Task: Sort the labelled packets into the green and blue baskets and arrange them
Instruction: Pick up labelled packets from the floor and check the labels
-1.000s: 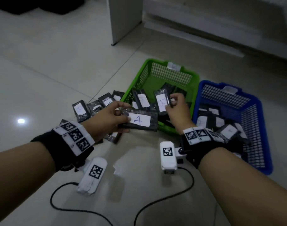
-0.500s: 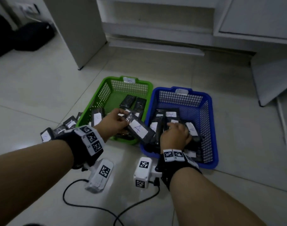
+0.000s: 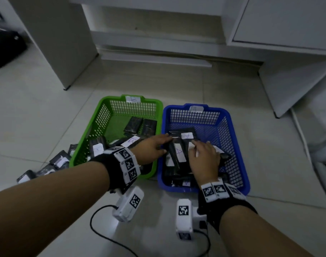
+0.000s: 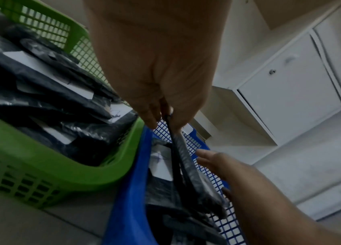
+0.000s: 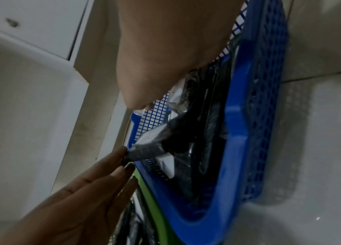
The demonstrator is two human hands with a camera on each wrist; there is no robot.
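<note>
The green basket stands on the floor to the left of the blue basket; both hold black packets with white labels. My left hand reaches over the blue basket's left wall and pinches a black packet labelled A, which stands on edge among the others. The left wrist view shows that packet edge-on below my left hand. My right hand lies with straight fingers on the packets beside it and holds nothing. A packet labelled B lies in the green basket.
Several loose packets lie on the tiled floor left of the green basket. White cabinets and an upright panel stand behind the baskets. Black cables trail on the floor near my wrists.
My left hand has carried the A packet from in front of the green basket rightward into the blue basket. My right hand left the green basket and now rests in the blue one.
</note>
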